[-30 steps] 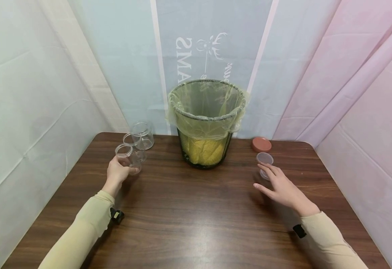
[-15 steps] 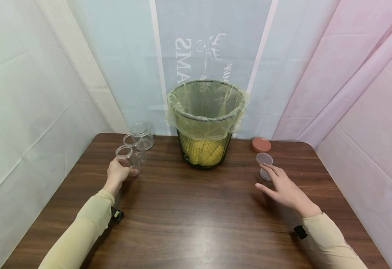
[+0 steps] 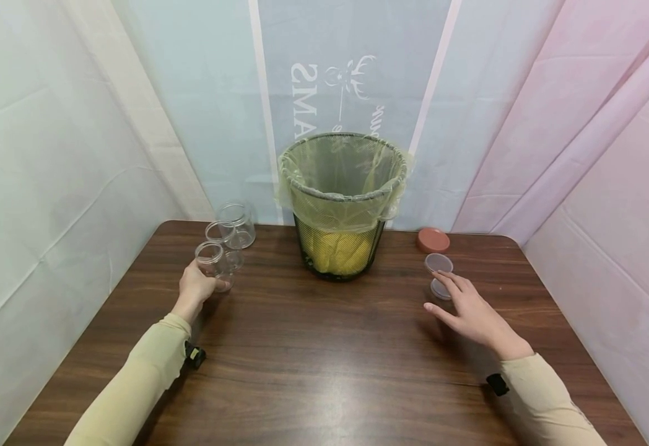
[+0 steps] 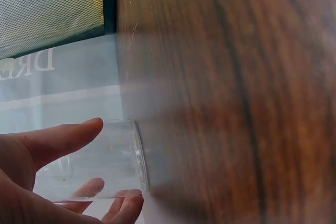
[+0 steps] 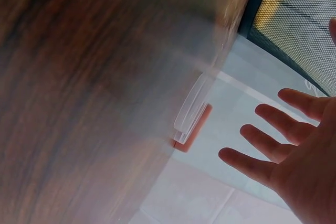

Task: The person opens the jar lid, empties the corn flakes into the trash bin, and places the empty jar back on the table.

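Note:
On the left of the table, my left hand (image 3: 195, 288) grips a small clear jar (image 3: 210, 265), thumb on one side and fingers on the other. The jar (image 4: 118, 153) stands upright with its mouth uncovered. Behind it are two more clear jars: a middle one (image 3: 221, 233) and a wider one (image 3: 243, 234) at the back. Over on the right, my right hand (image 3: 469, 314) is spread above the table, fingers extended and holding nothing. Near its fingertips lie two clear round lids, a front lid (image 3: 440, 290) and a middle lid (image 3: 438, 262). A reddish lid (image 3: 433, 240) lies behind them.
A mesh wastebasket (image 3: 309, 238) with a yellowish bag liner stands at the back centre, between jars and lids. The brown wooden table (image 3: 324, 347) ends at the back against a pale blue curtain (image 3: 352, 37). White sheets hang at both sides.
My left hand and the small jar have shifted very slightly to the right. My right hand has barely moved, staying spread by the lids.

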A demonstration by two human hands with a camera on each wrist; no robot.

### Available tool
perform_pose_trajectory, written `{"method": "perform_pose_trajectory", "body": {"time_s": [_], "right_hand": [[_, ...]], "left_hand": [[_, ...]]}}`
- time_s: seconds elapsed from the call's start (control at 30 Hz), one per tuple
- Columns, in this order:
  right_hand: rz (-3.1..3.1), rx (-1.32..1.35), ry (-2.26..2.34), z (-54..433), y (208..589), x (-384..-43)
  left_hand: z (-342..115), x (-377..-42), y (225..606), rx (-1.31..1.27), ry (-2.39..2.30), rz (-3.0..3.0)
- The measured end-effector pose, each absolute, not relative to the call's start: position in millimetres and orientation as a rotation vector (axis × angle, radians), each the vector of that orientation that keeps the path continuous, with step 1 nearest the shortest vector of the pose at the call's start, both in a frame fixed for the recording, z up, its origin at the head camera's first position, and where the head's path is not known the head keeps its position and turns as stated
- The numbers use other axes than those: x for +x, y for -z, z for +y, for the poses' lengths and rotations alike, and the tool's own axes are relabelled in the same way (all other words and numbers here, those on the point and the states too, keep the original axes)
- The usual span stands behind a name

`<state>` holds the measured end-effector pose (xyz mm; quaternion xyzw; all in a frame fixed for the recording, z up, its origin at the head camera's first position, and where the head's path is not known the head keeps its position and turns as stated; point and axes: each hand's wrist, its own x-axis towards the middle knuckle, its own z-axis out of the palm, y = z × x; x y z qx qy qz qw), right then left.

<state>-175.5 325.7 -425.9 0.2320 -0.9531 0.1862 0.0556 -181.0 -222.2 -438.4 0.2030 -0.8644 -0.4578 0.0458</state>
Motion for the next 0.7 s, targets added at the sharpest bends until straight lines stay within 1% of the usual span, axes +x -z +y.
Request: {"method": "perform_pose_trajectory", "body": {"time_s": [0.43, 0.7], "right_hand": [[-2.906, 0.685, -0.570, 323, 423, -178], [-2.903, 0.644, -0.547, 322, 420, -177]], "left_hand": [[-226, -175, 434, 0.569, 1.499, -2.647], [-221, -147, 409, 0.582, 1.448, -2.558]]}}
